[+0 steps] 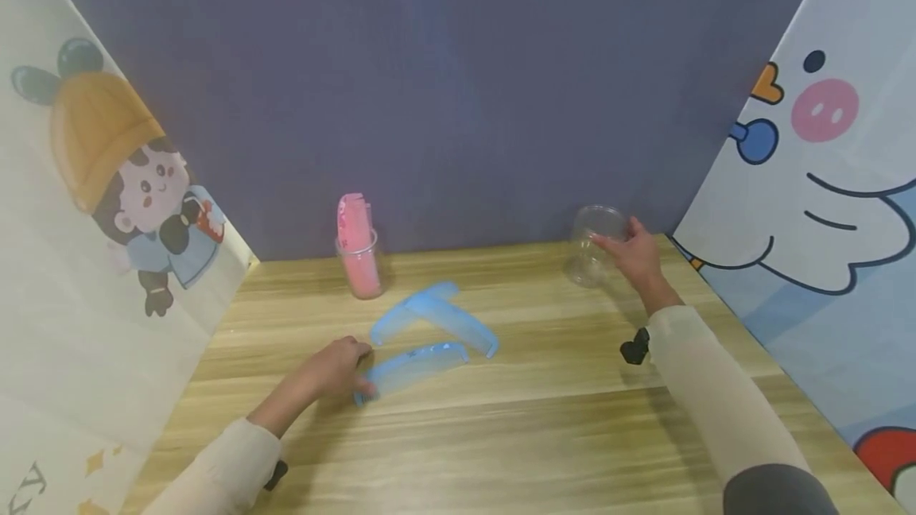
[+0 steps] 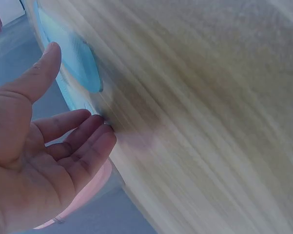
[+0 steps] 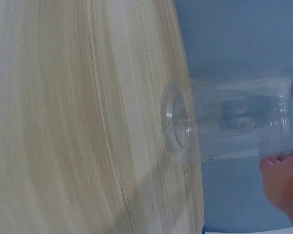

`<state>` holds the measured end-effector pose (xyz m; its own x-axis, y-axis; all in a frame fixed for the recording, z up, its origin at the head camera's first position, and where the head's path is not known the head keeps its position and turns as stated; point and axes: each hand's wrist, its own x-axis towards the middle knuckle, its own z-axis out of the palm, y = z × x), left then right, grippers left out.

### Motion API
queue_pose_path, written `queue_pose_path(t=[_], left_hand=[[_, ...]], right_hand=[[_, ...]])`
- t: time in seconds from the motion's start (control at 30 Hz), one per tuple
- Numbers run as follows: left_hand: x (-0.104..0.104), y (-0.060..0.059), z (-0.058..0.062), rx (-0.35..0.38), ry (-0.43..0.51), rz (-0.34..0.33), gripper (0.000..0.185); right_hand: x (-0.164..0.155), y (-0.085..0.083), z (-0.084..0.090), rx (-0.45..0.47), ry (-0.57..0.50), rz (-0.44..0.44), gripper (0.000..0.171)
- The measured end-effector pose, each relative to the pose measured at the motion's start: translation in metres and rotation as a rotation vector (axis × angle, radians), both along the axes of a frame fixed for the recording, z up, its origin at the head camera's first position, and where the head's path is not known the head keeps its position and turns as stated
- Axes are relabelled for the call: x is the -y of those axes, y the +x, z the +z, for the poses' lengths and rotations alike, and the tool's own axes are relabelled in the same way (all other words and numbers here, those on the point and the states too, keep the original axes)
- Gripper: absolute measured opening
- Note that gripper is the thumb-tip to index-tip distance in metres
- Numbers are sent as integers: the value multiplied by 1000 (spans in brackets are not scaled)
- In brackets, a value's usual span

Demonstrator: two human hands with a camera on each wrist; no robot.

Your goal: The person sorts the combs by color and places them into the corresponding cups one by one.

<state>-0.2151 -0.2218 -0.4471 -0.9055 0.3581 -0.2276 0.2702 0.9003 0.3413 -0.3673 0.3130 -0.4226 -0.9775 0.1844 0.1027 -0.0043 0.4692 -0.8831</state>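
Observation:
Three blue combs lie on the wooden tabletop. The nearest comb (image 1: 422, 366) lies apart from two others, a right-slanting comb (image 1: 461, 323) crossing a left comb (image 1: 390, 324). My left hand (image 1: 336, 369) is at the nearest comb's left end, thumb toward it; the left wrist view shows its fingers (image 2: 87, 156) loosely bent with nothing between them and the thumb spread. Whether it touches the comb is unclear. My right hand (image 1: 637, 254) grips a transparent plastic cup (image 1: 583, 261) near its rim. The cup's base (image 3: 178, 122) is at the tabletop in the right wrist view.
Pink combs (image 1: 355, 225) stand in a second transparent cup (image 1: 380, 276) at the back left. A dark grey panel (image 1: 458, 102) rises behind the table (image 1: 501, 451). Cartoon-printed panels (image 1: 64, 340) flank both sides.

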Motion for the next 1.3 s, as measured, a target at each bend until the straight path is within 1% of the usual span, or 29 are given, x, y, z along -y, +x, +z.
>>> queue_pose_path(t=[0.17, 0.4, 0.43, 0.5, 0.63, 0.73, 0.87, 1.07, 1.17, 1.3], left_hand=[[-1, 4, 1, -44, 2, -31, 79], [-3, 3, -9, -101, 8, -32, 66], [-4, 3, -10, -109, 13, -34, 64], [-4, 4, -11, -117, 20, -41, 60], [-5, 5, -12, -111, 31, -42, 58], [-5, 6, -13, -116, 26, -46, 59], [-5, 5, -15, -113, 27, -44, 53], [-4, 5, -18, -97, 28, -23, 47], [-4, 5, -17, -106, 23, -23, 45], [-6, 5, -13, -139, 20, -32, 41]], right_hand=[[-5, 0, 0, -17, 25, 12, 102], [-12, 1, -4, -52, 139, 2, 84], [-12, 1, -4, -57, 134, 5, 80], [-12, 2, -5, -62, 130, 6, 78], [-9, 2, -6, -63, 66, 23, 79], [-8, 2, -8, -44, 47, 22, 90], [-5, 1, -10, -18, 50, 2, 103], [-2, 1, -9, 4, 39, -21, 103], [0, 0, -7, 3, 33, -21, 101], [1, 0, -7, -19, 32, -21, 97]])
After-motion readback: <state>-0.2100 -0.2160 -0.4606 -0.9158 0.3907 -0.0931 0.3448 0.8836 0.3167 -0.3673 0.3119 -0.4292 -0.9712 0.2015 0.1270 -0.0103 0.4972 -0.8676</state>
